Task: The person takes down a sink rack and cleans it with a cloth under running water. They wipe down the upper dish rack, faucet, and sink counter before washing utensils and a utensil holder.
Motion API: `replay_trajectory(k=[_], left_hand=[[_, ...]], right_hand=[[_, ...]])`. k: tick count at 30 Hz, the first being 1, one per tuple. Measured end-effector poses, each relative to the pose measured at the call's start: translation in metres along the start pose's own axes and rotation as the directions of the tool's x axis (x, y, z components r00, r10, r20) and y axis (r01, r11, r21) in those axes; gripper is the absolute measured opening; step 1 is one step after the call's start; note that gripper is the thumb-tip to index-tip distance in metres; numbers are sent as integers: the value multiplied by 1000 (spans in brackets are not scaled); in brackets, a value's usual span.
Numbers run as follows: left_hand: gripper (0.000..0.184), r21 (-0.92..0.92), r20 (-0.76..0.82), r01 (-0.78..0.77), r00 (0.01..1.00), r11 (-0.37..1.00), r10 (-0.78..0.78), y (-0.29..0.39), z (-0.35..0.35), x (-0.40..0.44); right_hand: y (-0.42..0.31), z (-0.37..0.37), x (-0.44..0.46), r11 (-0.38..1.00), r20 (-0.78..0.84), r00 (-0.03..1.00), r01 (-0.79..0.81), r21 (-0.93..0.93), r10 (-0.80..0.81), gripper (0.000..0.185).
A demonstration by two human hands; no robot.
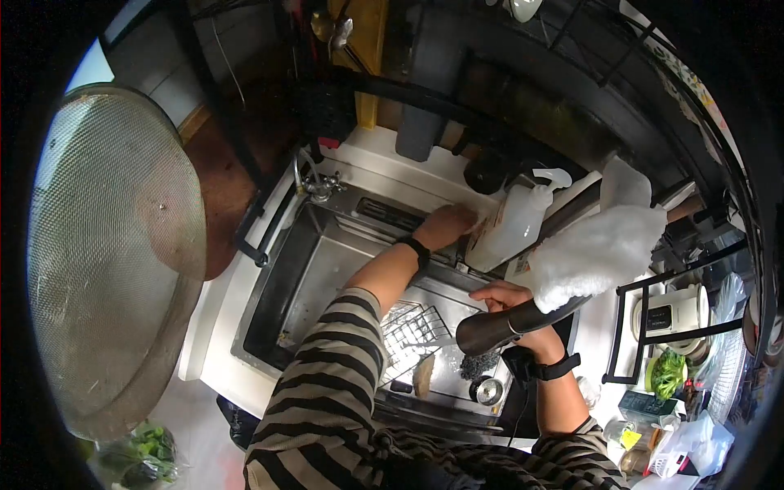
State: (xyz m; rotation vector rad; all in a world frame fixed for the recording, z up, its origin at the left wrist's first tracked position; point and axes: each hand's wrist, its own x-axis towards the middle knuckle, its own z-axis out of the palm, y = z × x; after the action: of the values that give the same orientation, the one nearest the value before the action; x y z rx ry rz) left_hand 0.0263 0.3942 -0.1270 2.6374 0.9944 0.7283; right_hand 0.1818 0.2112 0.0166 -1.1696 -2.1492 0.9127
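My left hand point(447, 227) reaches over the back edge of the sink point(331, 265), beside a white pump bottle point(513, 224). Its fingertips are hidden, so I cannot see whether they hold anything. Just below the bottle is my right hand point(505, 296), with fingers stretched out to the left and nothing visible in them. A dark, rounded utensil-like object point(486, 331) hangs closer to the camera and covers part of that hand. Under my arms, a wire rack point(415, 331), a dark scouring pad point(478, 365) and a small round metal strainer point(489, 391) lie in the sink area.
A large mesh strainer point(114, 269) hangs close by at the left. White cloth point(600, 253) hangs at the right, above the counter. A faucet point(324, 186) stands at the sink's back left corner. Black rack bars point(621, 335) and a cream appliance point(674, 318) are further right.
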Motion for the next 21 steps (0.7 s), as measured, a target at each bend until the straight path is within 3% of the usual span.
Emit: replay_trajectory(k=[3, 5, 6, 7, 9, 12, 13, 16, 17, 18, 19, 20, 21], left_hand=[[29, -178, 1, 165, 986, 970, -167, -18, -30, -12], [30, -42, -159, 71, 984, 997, -77, -53, -29, -36], [30, -175, -84, 313, 940, 933, -331, -44, -57, -45], [31, -127, -147, 329, 927, 936, -346, -73, -46, -54], [27, 318, -403, 156, 915, 935, -15, -118, -35, -74], [25, 301, -455, 527, 812, 795, -366, -148, -20, -78], [23, 403, -501, 600, 777, 691, -382, -150, -20, -76], [21, 508, -146, 589, 778, 628, -611, -107, -48, -46], [17, 319, -169, 633, 771, 706, -614, -73, -54, -41], [14, 310, -426, 407, 867, 859, -258, -72, -18, -43], [16, 171, -266, 345, 918, 923, -294, -46, -10, -31], [20, -88, -346, 339, 871, 937, -348, -6, -5, -25], [21, -132, -304, 296, 896, 946, -323, 20, 9, -28]], right_hand=[[5, 3, 4, 998, -31, 998, 48, -48, -50, 23], [7, 5, 2, 997, -51, 996, 65, -35, -67, 22], [5, 7, 1, 999, -56, 998, 41, -17, -42, 22], [2, 7, 2, 1000, -57, 998, 23, -1, -23, 22], [1, 10, 3, 998, -43, 999, 1, 55, 2, 21], [-22, 10, 8, 998, -1, 1000, 7, 66, -7, 24], [-24, 10, 8, 997, -2, 1000, -17, 73, 17, 22], [4, 29, 11, 988, -166, 984, -39, 153, 65, 29], [22, 41, 13, 975, -183, 977, -72, 210, 111, 39], [33, 51, 18, 990, -240, 964, -87, 111, 111, 41], [41, 60, 28, 994, -297, 949, -107, 11, 106, 43], [48, 66, 38, 988, -350, 932, -130, -87, 92, 45], [53, 68, 45, 985, -381, 923, -115, -130, 58, 45]])
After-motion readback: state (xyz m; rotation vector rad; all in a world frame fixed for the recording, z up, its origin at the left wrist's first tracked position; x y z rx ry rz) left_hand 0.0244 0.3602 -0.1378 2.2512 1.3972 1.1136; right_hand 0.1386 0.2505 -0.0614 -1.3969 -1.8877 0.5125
